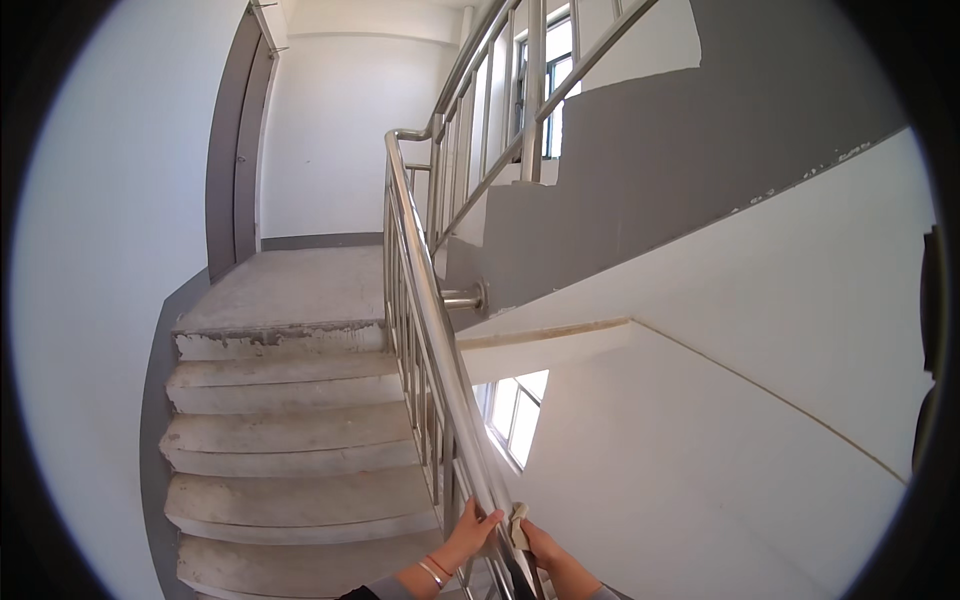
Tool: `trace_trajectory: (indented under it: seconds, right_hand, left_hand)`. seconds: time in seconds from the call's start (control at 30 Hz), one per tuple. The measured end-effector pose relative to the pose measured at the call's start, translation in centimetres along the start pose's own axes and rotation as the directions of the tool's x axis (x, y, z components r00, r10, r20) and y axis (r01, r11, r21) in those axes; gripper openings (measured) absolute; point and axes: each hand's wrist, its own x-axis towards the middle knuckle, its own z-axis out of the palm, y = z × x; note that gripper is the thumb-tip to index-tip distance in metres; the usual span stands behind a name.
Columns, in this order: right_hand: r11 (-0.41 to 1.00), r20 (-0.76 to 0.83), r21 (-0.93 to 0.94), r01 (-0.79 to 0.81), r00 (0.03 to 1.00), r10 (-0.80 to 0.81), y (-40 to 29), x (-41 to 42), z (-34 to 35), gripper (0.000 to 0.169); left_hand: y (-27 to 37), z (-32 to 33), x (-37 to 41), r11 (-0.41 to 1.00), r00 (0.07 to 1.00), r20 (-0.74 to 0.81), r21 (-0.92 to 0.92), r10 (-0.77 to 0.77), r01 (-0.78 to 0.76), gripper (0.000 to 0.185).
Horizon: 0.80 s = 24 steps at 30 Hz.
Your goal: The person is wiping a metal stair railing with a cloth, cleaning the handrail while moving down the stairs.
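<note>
A polished stainless-steel handrail (439, 330) runs from the bottom middle up to the landing. My left hand (474, 527), with a bangle and a red cord at the wrist, grips the rail from its left side, thumb over the top. On the rail's right side, my right hand (541, 541) holds a crumpled beige cloth (519, 525) against the metal. The fingertips of the right hand are partly hidden by the cloth. Thin vertical metal balusters (412, 356) stand below the rail.
Worn concrete steps (300, 427) climb on the left to a landing (300, 289) with a grey-brown door (232, 150). Another flight with a metal railing (534, 90) rises at upper right. A window (516, 420) shows below, right of the handrail. A round metal bracket (469, 299) joins the rail to the stair side.
</note>
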Motion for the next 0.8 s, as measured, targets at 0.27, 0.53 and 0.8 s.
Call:
trace_trajectory:
  seconds: [0.27,0.53,0.8]
  right_hand:
    - [0.993,0.055,-0.103,-0.062,0.996,0.068,2.0,-6.1,-1.4,0.048]
    - [0.631,0.059,-0.633,0.449,0.841,-0.538,-1.6,-6.1,3.3,0.052]
    - [0.117,0.298,-0.808,0.577,0.573,-0.763,4.5,-6.0,1.0,0.055]
  left_hand:
    - [1.5,-0.5,0.1,0.987,0.997,0.056,0.159,-0.045,0.036,0.064]
    - [2.8,2.5,-4.1,0.769,0.817,-0.165,0.478,0.553,-0.424,0.077]
    - [-1.3,3.8,-8.8,0.469,0.727,0.364,0.580,0.582,-0.666,0.057]
